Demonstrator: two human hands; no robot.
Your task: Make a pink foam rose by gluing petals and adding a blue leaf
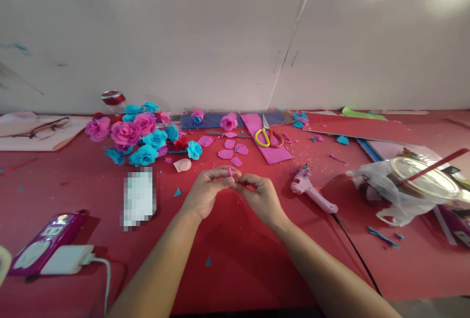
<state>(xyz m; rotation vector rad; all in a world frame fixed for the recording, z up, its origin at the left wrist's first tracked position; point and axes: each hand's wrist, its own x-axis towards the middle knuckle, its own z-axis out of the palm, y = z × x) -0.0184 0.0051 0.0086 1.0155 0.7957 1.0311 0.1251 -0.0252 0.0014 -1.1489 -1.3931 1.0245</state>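
Observation:
Over the middle of the red table, my left hand [210, 192] pinches a small pink paper piece [230, 171] between thumb and fingers. My right hand [263, 197] meets it from the right, its fingers pressed together at the piece's edge; whether they grip it too is hidden. Just beyond lie loose pink petals [225, 153] and a pale pink petal [182, 165]. Scissors [269, 137] with yellow and orange handles rest on folded pink paper [281, 155]. Right of my hands is a pink glue gun [314, 194]. Pink and blue paper flowers [125, 133] are bunched at the back left.
On the red table [235, 269], a purple device [51, 239] and white charger [66, 260] lie at left, glasses [44, 128] farther back. At right stands a lidded bowl [426, 177] in a plastic bag. The glue gun's black cord [356, 251] runs frontward. White panels [147, 39] close the back.

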